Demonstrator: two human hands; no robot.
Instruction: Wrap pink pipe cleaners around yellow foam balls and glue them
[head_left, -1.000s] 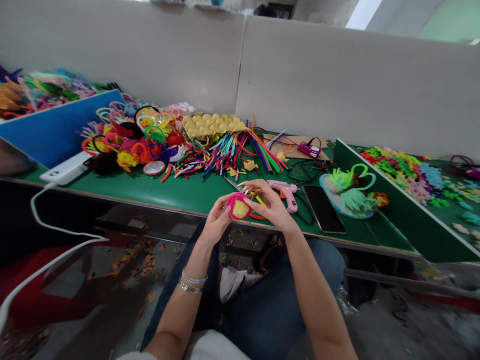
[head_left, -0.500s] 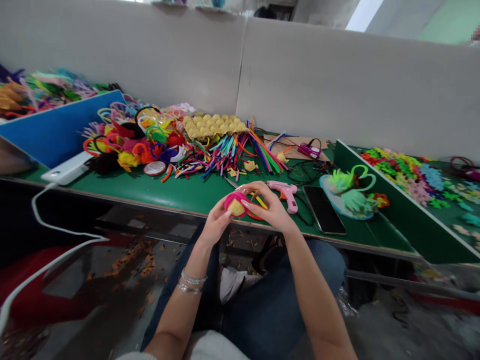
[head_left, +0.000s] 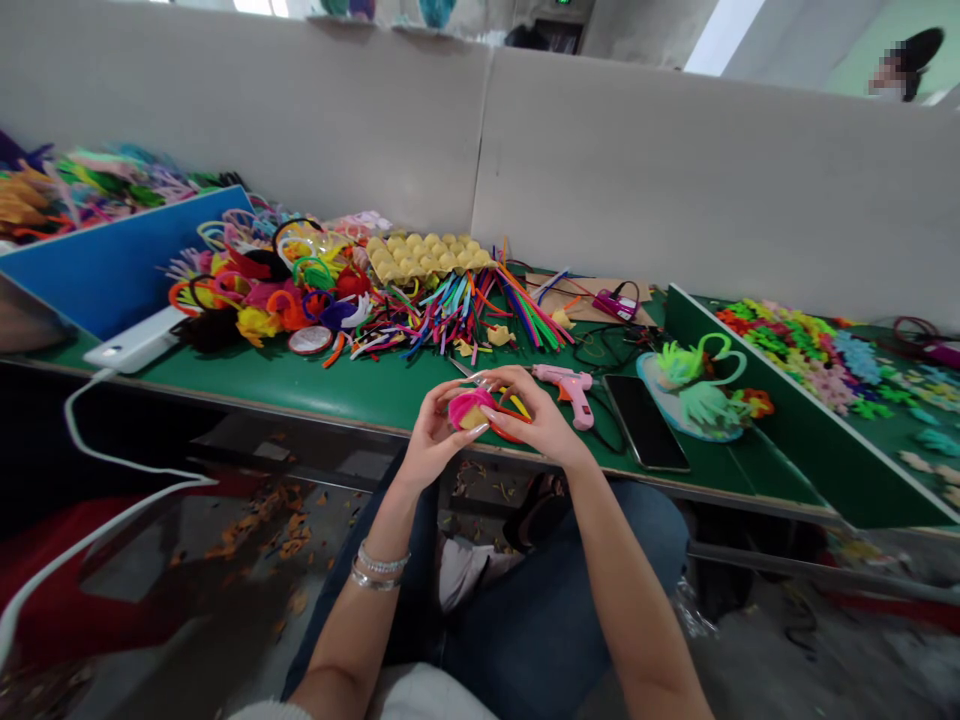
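Observation:
Between my hands, just above the table's front edge, is a small pink and yellow fuzzy craft piece (head_left: 470, 406), a pink rim around a yellow middle. My left hand (head_left: 435, 435) grips it from the left, thumb across its lower edge. From the right, my right hand (head_left: 529, 420) closes on it with thumb and fingers. Scissors with orange and yellow handles (head_left: 512, 424) lie just behind my right hand, partly covered by it. A pink glue gun (head_left: 568, 388) rests right of that hand.
A dark phone (head_left: 645, 422) and a pale tray (head_left: 679, 412) of green fuzzy pieces lie to the right, before a green divider (head_left: 787, 420). A yellow egg carton (head_left: 427, 256), pipe cleaners (head_left: 450, 305) and heaped fuzzy items stand behind. A white power strip (head_left: 135, 340) lies left.
The pink and yellow piece has tilted in my hands, so more of its pink side shows and less yellow. My left thumb has shifted across its lower edge.

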